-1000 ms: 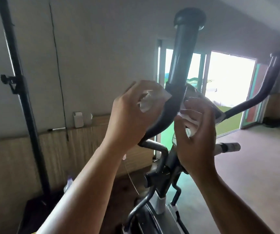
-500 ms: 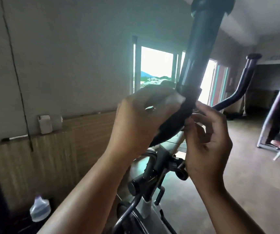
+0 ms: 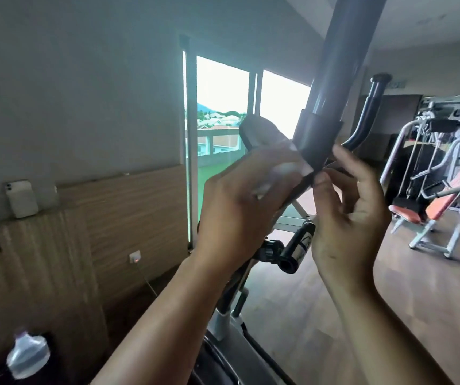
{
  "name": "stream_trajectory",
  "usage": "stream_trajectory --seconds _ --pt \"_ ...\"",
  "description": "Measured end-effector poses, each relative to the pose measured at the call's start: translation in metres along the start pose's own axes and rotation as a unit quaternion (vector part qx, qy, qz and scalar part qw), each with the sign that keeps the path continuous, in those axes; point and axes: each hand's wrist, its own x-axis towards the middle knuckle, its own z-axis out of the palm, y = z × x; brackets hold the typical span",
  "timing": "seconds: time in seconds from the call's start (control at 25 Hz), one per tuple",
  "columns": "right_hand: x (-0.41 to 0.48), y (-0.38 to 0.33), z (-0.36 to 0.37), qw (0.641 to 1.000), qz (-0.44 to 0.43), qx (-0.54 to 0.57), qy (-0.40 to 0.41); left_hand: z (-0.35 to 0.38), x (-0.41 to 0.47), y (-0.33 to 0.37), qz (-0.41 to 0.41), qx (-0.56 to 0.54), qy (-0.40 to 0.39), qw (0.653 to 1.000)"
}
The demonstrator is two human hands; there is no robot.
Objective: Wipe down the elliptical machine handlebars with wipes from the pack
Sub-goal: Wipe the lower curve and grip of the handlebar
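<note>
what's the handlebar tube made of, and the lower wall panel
Handlebar tube: probably painted or coated metal; it is dark and glossy, with a bright reflected streak running along it.
Lower wall panel: wood or wood-look laminate with a matte finish; it shows horizontal grain lines.

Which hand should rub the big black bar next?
Left. The left hand grips the crumpled white wipe against the thick black handlebar. The right hand shows no wipe; its fingertips only meet at the bar's lower edge.
</note>
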Motion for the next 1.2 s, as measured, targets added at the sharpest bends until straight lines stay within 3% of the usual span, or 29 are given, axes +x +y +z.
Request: stream_trajectory --seconds 0.28,0.56,0.8,1.04,1.2 --pt "-0.021 -0.001 0.003 0.999 0.043 0.007 0.004 -0.011 -0.039 -0.027 0.030 0.052 -0.027 0.998" --pt "-0.040 -0.002 0.014 0.998 0.065 0.023 0.007 -0.003 -0.054 -0.039 0.054 0.115 0.014 0.992" --pt "-0.045 0.001 0.019 0.996 0.077 0.050 0.008 -0.037 -0.076 -0.086 0.002 0.175 0.007 0.985" --pt "-0.060 0.004 0.035 0.996 0.070 0.049 0.032 -0.033 -0.077 -0.090 0.019 0.145 0.005 0.989" --pt "-0.074 0.008 0.045 0.992 0.087 0.071 0.051 -0.047 -0.091 -0.116 -0.040 0.102 0.012 0.994"
